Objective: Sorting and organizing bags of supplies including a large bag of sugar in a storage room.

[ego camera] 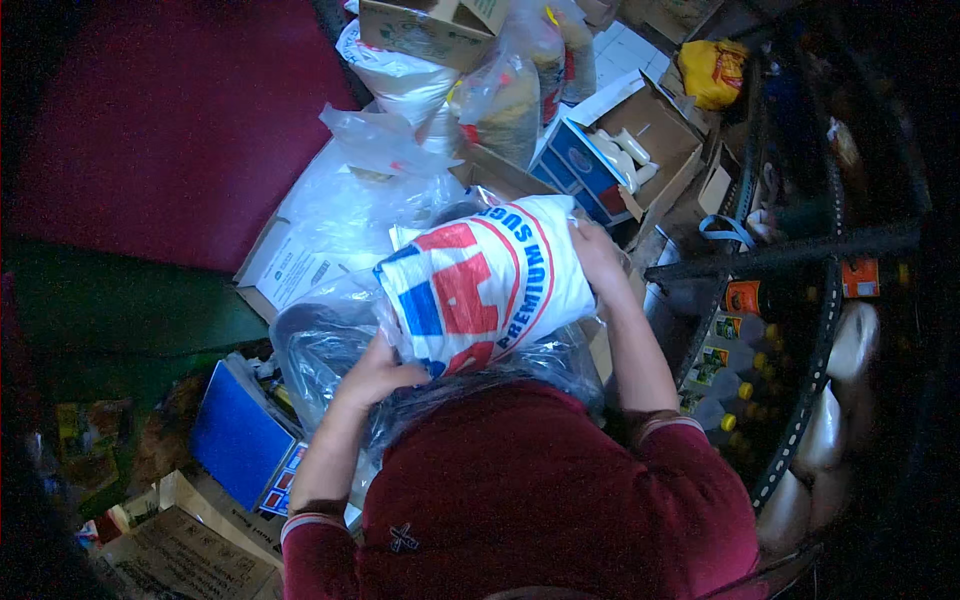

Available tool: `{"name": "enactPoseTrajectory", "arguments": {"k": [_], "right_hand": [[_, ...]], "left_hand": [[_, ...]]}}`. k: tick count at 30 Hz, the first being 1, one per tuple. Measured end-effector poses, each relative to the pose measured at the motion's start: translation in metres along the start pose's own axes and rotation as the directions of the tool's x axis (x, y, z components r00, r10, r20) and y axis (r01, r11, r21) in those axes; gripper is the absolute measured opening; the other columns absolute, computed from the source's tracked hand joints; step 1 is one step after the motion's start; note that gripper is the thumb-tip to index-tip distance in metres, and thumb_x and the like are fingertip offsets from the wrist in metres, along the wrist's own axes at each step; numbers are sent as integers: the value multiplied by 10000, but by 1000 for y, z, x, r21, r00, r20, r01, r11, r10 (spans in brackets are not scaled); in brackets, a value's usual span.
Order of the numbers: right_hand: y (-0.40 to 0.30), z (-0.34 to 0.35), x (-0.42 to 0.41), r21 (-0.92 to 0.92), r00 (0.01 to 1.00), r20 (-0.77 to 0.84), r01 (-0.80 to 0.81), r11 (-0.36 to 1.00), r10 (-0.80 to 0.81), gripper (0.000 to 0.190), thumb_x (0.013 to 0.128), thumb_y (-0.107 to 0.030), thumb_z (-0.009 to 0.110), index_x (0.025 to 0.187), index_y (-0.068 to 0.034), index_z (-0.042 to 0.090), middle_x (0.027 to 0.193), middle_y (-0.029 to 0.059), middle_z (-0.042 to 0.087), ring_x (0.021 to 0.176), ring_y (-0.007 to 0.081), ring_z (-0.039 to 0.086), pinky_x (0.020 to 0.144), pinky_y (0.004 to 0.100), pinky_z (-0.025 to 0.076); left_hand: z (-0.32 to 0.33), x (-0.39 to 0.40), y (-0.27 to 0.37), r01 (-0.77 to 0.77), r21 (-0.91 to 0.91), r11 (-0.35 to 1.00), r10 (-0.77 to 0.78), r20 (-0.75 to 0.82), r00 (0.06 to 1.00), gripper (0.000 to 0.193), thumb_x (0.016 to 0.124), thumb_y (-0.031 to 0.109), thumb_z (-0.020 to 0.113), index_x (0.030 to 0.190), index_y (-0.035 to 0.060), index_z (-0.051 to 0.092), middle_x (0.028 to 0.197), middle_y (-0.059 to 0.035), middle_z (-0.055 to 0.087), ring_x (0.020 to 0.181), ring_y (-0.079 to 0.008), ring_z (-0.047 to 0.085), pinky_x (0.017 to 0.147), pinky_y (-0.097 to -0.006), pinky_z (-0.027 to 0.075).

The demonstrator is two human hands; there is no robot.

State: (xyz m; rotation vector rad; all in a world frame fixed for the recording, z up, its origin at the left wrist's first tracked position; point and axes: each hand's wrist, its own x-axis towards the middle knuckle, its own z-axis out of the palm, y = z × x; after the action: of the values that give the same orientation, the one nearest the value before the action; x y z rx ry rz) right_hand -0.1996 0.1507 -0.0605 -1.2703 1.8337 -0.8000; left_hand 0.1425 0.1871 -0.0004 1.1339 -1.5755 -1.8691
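Note:
A white woven sack (547,277) with red and blue print lies bundled between my hands, just in front of my chest. At its left end my left hand (381,367) grips the edge, thumb towards me. My right hand (598,251) holds the opposite end, its fingertips partly hidden by the sack. Clear plastic (322,352) spreads beneath and around the sack; what it covers is hard to tell. Beyond it lies more thin plastic (367,202) over an open white carton (289,262).
Full sacks (405,82) and clear bags of grain-like goods (506,112) stand ahead. An open carton (667,135) holds white packets. Metal shelving (814,360) with bottles (731,356) rises at the right. A blue box (240,435) and a cardboard box (187,555) are at the lower left.

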Motion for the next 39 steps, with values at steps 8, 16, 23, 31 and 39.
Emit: {"name": "enactPoseTrajectory", "arguments": {"k": [8,16,23,31,39], "right_hand": [[-52,-13,-18,-69,992,-120,-52,996,43,372,820,-238,476,1104,2,471,1086,229,510,1026,351,483,871,340,370],[-94,40,-35,-671,874,246,465,577,-418,592,720,-451,590,1248,-252,410,1326,128,311,1219,372,260,917,614,192],[-51,78,-27,-683,892,269,443,581,-364,656,703,-488,594,1278,-280,357,1357,115,262,1242,376,211,928,619,170],[-42,78,-31,-635,895,131,406,657,-426,597,691,-450,621,1218,-232,444,1309,123,337,1215,361,267,915,625,181],[-27,75,-33,-546,815,104,526,652,-571,564,712,-469,586,1211,-247,446,1278,110,377,1196,332,306,920,611,186]], "left_hand": [[10,44,-20,-3,-158,987,-49,-329,943,358,809,136,528,1121,-20,446,1009,-95,557,907,-167,515,821,-291,386],[-1,55,-32,190,-277,942,-242,-167,956,418,798,134,508,1173,-20,407,1099,-117,516,1004,-192,481,873,-292,360],[-5,25,-2,-89,-199,976,-1,-413,911,834,723,132,567,1350,13,30,1321,-189,284,1230,-229,259,997,-324,209],[6,66,-50,259,-579,774,-361,-67,930,704,748,310,627,1287,65,246,1178,-145,460,1056,-257,476,885,-393,393],[10,60,-45,254,-566,784,-377,-109,920,715,732,266,653,1283,66,243,1176,-146,455,1046,-262,484,857,-389,424]]}}
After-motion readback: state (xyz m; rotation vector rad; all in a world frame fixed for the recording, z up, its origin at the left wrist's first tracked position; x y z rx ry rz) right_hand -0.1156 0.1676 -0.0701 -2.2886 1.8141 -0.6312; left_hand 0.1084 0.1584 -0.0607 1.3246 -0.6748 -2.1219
